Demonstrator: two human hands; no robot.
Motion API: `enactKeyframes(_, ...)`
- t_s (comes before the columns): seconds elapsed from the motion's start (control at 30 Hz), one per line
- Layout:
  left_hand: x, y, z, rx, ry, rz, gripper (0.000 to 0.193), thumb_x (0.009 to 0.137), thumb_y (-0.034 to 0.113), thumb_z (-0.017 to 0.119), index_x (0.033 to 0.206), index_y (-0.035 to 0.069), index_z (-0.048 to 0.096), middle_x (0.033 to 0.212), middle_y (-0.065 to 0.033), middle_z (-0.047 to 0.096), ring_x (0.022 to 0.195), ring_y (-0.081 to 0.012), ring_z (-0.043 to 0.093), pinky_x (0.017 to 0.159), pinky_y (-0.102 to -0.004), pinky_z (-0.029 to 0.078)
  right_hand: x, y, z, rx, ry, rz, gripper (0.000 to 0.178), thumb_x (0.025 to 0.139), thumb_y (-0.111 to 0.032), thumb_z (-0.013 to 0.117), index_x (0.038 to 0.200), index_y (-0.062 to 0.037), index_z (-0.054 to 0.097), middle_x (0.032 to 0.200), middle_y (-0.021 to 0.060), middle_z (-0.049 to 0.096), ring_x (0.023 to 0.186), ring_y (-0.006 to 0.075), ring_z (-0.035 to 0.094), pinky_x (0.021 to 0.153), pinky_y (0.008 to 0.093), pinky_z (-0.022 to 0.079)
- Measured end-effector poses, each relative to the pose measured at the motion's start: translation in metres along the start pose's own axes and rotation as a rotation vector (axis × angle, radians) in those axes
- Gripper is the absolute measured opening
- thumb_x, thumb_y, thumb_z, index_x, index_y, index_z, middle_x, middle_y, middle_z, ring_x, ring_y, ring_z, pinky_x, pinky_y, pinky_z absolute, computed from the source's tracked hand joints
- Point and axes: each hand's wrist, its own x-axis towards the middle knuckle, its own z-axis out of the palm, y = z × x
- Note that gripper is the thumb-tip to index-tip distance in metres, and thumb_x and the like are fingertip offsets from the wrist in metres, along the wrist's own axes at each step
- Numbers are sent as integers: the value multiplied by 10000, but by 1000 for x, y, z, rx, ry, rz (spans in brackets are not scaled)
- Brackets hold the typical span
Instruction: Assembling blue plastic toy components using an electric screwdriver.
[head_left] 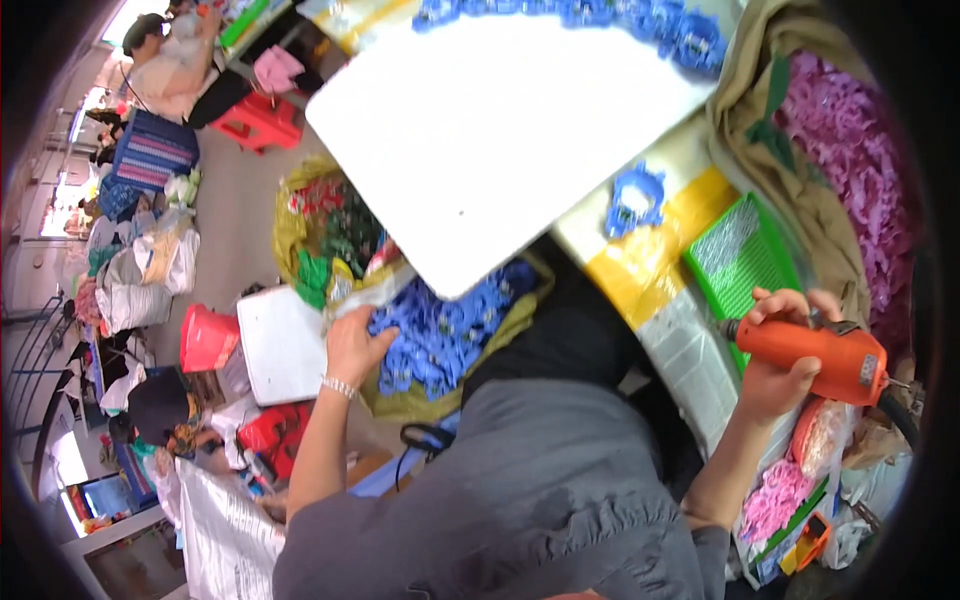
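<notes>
My right hand is wrapped round an orange handheld power tool, with a dark nose at one end and a black cord at the other. My left hand is at the rim of a yellowish sack, its thumb spread and its other fingers partly hidden. That sack is filled with blue plastic pieces, right beside my left fingers. One loose blue ring-shaped piece lies on the taped table. More blue pieces sit in a row beyond the bright white board.
A green basket stands near the tool. Behind it, a tan sack holds pink pieces. To the left are a second yellow bag, a white stool and a red bucket. Another person sits far left.
</notes>
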Motion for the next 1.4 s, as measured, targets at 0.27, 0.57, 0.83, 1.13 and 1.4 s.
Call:
enactKeyframes(0.27, 59, 53, -75, -492, 637, 85, 183, 713, 173, 702, 767, 20, 617, 585, -88, 591, 523, -127, 567, 515, -261, 447, 21, -36, -14, -116, 49, 26, 465, 773, -240, 659, 1100, 13, 448, 1073, 150, 503, 888, 214, 550, 826, 348, 452)
enactKeyframes(0.57, 296, 130, -141, -273, 646, 448, 449, 718, 358, 672, 954, -15, 591, 907, -183, 630, 859, -307, 611, 760, -378, 471, 35, -27, -27, 10, 126, 13, 422, 746, -195, 595, 1076, 8, 428, 935, 124, 479, 759, 166, 487, 709, 274, 417)
enactKeyframes(0.83, 434, 163, -136, -66, 430, 253, 631, 696, 457, 668, 1043, -55, 544, 1056, -232, 581, 1059, -367, 512, 936, -381, 391, 38, -16, -30, -154, 147, 71, 312, 781, -224, 583, 963, -14, 442, 965, 136, 472, 774, 166, 485, 745, 289, 420)
enactKeyframes(1.13, 391, 153, -119, -331, 531, 316, 428, 639, 250, 762, 934, 38, 534, 856, -139, 632, 788, -278, 606, 700, -353, 471, 37, -13, -37, -155, 58, 124, 344, 772, -225, 601, 990, -14, 440, 976, 146, 476, 817, 188, 501, 781, 321, 434)
enactKeyframes(1.4, 272, 172, -109, -1007, 30, 241, 526, 735, 207, 715, 1158, 28, 458, 879, -21, 603, 733, -99, 560, 606, -247, 461, 38, -4, -38, -113, 62, 60, 348, 757, -237, 625, 974, -21, 459, 915, 137, 515, 794, 197, 536, 735, 321, 464)
